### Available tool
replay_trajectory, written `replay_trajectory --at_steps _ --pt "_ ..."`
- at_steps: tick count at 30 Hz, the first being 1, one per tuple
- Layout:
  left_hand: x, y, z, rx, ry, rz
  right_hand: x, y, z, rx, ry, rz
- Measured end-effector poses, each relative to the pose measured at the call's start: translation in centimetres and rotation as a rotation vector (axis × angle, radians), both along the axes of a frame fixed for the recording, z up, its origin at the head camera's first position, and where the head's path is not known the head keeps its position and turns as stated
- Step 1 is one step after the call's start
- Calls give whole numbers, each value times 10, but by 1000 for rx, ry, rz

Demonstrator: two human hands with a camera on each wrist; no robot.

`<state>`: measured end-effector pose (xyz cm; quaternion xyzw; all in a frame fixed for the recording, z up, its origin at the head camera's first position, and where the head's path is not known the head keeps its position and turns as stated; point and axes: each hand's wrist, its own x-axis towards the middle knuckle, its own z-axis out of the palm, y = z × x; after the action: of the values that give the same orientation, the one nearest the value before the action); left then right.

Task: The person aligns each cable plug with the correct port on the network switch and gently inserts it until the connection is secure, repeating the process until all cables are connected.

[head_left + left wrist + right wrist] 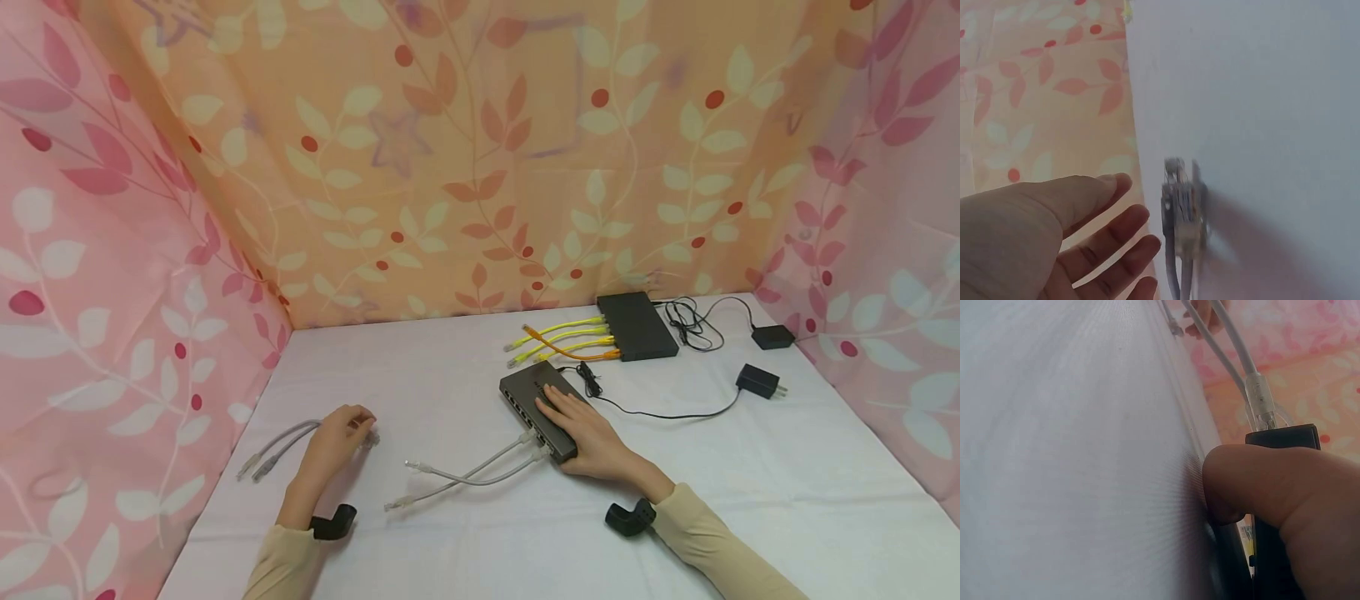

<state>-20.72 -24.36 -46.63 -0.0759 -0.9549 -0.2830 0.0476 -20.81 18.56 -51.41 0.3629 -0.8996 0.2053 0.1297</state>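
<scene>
My left hand (335, 442) hovers over two short grey network cables (288, 433), its fingers loosely bent. In the left wrist view the clear plugs (1183, 206) lie just beyond my fingertips, with a gap between. My right hand (592, 437) holds a dark grey network switch (517, 385) on the table, fingers spread across its top. The right wrist view shows the thumb (1241, 481) bent against its near end. Two grey cables (480, 477) are plugged into the near end of its port row; their free plugs point left.
Behind stands a second black network box (637, 325) with several yellow cables (562, 329) and an orange cable (573, 354) plugged in. A black adapter (772, 337) and a plug-in power adapter (759, 381) lie at the right with their cords. Patterned cloth (480, 167) surrounds the table.
</scene>
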Motion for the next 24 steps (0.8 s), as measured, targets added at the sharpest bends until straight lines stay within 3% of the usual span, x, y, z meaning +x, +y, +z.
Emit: replay_trajectory --at_steps 9,13,18,24 --pt "5 -19 -6 -55 46 -47 0 0 -1 9 -15 -13" --pt "6 -25 -6 -44 31 -76 0 1 0 16 -30 -14" --pt "4 -32 -8 -59 7 -153 0 1 0 25 -52 -14" --pt "1 -40 -14 -97 76 -245 0 0 1 25 -68 -18"
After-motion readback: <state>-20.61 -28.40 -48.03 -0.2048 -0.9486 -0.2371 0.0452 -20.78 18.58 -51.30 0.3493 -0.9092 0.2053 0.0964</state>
